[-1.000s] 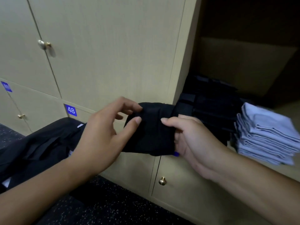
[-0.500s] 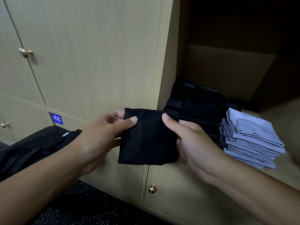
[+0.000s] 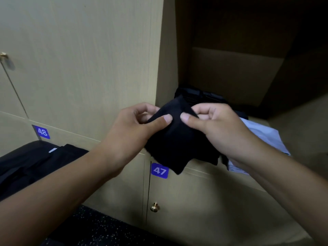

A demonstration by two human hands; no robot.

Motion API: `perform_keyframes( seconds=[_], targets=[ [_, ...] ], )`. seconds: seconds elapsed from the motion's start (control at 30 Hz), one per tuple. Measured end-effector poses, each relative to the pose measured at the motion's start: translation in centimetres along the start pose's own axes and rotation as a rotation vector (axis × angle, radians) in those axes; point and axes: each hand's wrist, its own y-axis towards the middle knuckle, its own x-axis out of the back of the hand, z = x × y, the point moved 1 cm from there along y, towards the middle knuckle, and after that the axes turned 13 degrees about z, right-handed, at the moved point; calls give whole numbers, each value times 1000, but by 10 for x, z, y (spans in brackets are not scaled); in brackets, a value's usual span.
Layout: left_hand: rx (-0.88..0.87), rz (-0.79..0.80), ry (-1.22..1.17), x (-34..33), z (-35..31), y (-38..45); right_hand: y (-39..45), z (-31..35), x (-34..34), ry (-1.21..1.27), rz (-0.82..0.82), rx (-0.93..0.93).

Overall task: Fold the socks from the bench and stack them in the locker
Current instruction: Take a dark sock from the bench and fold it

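Note:
A folded black sock hangs in front of the open locker, tilted so one corner points down. My left hand pinches its upper left edge between thumb and fingers. My right hand pinches the upper right edge, the two thumbs nearly touching. Behind the sock, a stack of black folded socks lies at the left of the locker shelf, mostly hidden by my hands. More dark clothing lies on the bench at the lower left.
A pile of folded light blue cloth sits on the locker shelf to the right of the black stack. Shut locker doors with brass knobs and blue number tags 48 and 47 surround the open compartment. The floor is dark and speckled.
Both hands have carried the sock up and right toward the locker opening and drawn closer together. The sock has turned from flat and square to a tilted, corner-down hang.

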Motion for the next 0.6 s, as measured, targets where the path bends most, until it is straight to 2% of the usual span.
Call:
perform_keyframes(
  seconds=[0.3, 0.47, 0.6],
  targets=[
    [-71, -80, -140, -40, 0, 25, 6, -3, 39, 331, -192, -93],
    [-213, -209, 23, -60, 1, 46, 8, -8, 61, 316, -361, -97],
    [-239, -299, 277, -63, 8, 67, 9, -19, 77, 285, -450, -81]
  ],
)
